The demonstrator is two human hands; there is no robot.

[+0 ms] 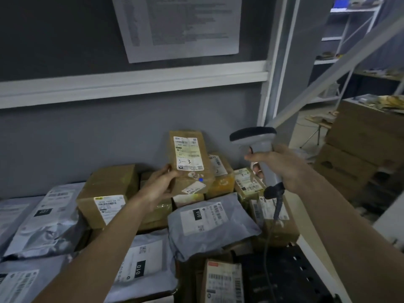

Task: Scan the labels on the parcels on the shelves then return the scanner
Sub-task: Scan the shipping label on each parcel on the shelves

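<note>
Parcels are piled on the shelf (290, 270); brown boxes are packed at the back, and grey bags are laid in front. One small brown box (190, 161) is held up above the pile by the left hand (160, 185); the fingers are curled round its lower left edge, with the thumb on the front. A white label (188, 153) with "3-3" written on it is stuck on the box's front, and it is turned toward the camera. A grey scanner (260, 149) is gripped by the right hand (282, 164), just to the right of the box; the fingers are wrapped round its handle, and its dark head is at the top. A dark cable (276, 212) is hung down from the handle over the parcels. A grey bag (211, 224) marked "010" is laid under the raised box; a paper sheet (179, 25) is stuck on the grey wall above. Big brown cartons (363, 145) are stacked far to the right.
</note>
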